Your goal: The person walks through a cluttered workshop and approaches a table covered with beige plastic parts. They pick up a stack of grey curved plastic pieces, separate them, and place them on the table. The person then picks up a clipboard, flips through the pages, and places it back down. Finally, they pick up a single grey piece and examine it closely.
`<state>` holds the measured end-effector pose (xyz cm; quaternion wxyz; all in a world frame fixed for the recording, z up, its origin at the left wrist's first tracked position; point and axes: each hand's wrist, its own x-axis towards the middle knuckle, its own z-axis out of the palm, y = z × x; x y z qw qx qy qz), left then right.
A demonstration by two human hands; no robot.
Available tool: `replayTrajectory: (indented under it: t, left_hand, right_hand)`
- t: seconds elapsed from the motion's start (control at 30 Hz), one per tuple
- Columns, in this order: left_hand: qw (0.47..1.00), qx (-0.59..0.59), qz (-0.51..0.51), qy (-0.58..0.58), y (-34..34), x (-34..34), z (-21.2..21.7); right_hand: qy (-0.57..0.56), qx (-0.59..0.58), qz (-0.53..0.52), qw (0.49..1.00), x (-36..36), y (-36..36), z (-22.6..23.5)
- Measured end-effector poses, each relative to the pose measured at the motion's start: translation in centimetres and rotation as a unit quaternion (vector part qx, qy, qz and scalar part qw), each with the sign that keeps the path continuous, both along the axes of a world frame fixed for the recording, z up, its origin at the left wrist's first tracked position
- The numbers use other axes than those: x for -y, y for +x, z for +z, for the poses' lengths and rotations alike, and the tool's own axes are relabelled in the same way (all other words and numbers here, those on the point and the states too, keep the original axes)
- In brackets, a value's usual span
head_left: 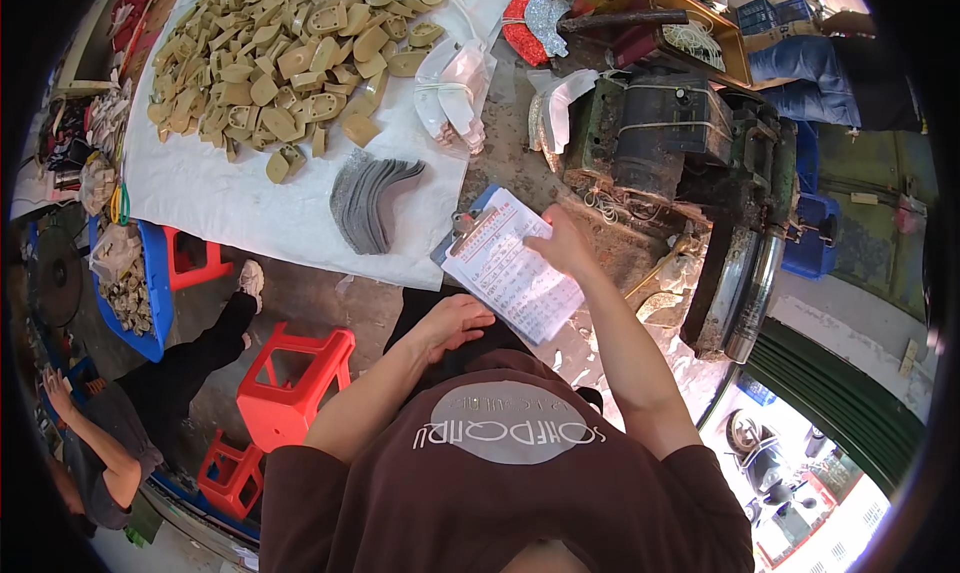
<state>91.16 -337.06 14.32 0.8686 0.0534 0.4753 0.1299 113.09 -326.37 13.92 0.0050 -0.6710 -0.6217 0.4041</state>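
A clipboard [462,220] with sheets of handwritten paper [520,273] lies tilted in front of my body, its metal clip toward the far left. My right hand [563,245] grips its right edge, with the thumb on the paper and some fingers out of sight. Close to the lower left edge of the clipboard, my left hand [455,325] is open over my lap, fingers loosely stretched and holding nothing. Just beyond the clipboard, a stack of grey curved pieces [368,205] rests on the table's white cover [290,235]. Bundled white curved pieces [452,95] lie farther back.
Many beige heel-shaped pieces [285,68] are heaped at the far left. An old dark machine [670,123] with a metal roller stands at right, near red and silver glittery pieces [530,28]. Red stools [295,378], a blue crate [150,273] and another person [110,453] are at left.
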Motion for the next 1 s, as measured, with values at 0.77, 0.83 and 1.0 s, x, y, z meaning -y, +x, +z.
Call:
replayTrajectory:
  t: [0.77, 0.83, 1.0]
  left_hand:
    - [0.870, -0.174, 0.198, 0.417, -8.7, -16.5, 10.8]
    - [0.890, -0.211, 0.196, 0.353, -11.4, -14.8, 9.2]
    - [0.874, -0.351, 0.203, 0.269, -17.5, -9.5, 5.7]
  right_hand:
    - [0.199, -0.440, -0.370, 0.794, -19.9, -4.3, 10.9]
    - [0.223, -0.401, -0.383, 0.802, -24.2, -4.8, 9.6]
    - [0.232, -0.322, -0.371, 0.840, -33.0, -5.9, 5.3]
